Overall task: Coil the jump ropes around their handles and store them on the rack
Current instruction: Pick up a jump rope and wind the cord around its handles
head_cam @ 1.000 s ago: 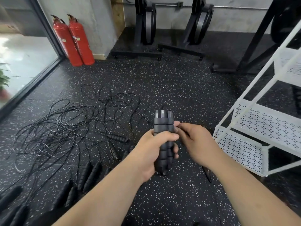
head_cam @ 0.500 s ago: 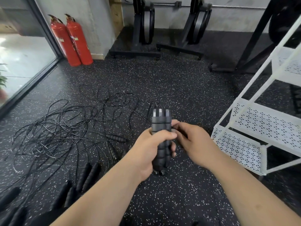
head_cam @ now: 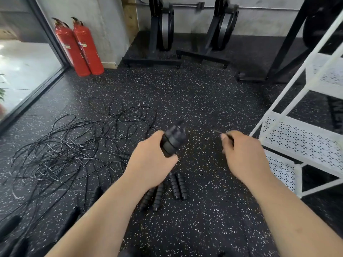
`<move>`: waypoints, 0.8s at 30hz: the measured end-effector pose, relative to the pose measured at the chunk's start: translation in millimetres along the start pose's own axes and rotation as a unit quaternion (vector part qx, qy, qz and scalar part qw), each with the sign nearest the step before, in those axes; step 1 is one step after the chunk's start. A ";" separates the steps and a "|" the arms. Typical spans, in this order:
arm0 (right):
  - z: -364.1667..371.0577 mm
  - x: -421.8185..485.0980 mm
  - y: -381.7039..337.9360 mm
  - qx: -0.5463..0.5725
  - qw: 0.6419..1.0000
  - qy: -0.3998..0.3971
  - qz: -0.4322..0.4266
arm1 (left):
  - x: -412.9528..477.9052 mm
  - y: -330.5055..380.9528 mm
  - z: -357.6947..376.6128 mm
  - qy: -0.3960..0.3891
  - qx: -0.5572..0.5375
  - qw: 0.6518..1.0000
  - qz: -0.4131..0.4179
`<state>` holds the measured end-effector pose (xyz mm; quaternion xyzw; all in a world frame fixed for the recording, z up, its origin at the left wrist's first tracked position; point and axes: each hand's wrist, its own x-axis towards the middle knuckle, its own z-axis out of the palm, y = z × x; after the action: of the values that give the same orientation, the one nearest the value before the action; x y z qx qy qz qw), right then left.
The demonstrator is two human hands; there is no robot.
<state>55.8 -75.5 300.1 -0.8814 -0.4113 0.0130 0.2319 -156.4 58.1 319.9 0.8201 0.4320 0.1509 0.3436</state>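
My left hand [head_cam: 152,160] grips a pair of black ribbed jump-rope handles [head_cam: 173,139], tilted with their tops pointing up and right. My right hand [head_cam: 241,154] is apart from them, to the right, and pinches a thin black rope end [head_cam: 218,132] between thumb and fingers. A tangle of black ropes [head_cam: 74,143] spreads over the floor on the left. Two more handle pairs [head_cam: 178,185] lie on the floor below my hands. The white perforated rack [head_cam: 304,140] stands at the right.
Two red fire extinguishers [head_cam: 79,47] stand by the wall at the back left, beside a glass door. Black gym machines [head_cam: 163,28] stand along the back wall. More black handles [head_cam: 11,225] lie at the lower left edge. The floor is black speckled rubber.
My right hand has pulled away to the right with the rope end. My left hand has tilted the handles. Handle pairs on the floor have come into view below my hands.
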 end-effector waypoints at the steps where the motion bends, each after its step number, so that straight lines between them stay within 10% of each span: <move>1: 3.4 -1.4 3.5 -0.039 0.999 -0.015 0.005 | -3.3 0.6 0.8 -0.005 0.070 0.997 0.025; 5: 10.4 -7.1 2.4 -0.083 0.995 -0.028 -0.037 | -8.2 3.5 8.4 -0.019 0.198 0.975 0.096; 16: -8.8 -14.6 -29.0 0.229 0.967 -0.073 -0.087 | -6.9 2.6 8.7 0.002 0.213 0.970 0.116; 24: -6.8 -11.9 -27.9 0.197 0.960 -0.160 -0.121 | -4.0 1.4 10.8 -0.080 0.031 0.995 0.050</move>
<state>29.3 -71.4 315.9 -0.7484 -0.5360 0.2064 0.3316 -152.0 49.7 313.3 0.8605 0.3657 0.0884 0.3436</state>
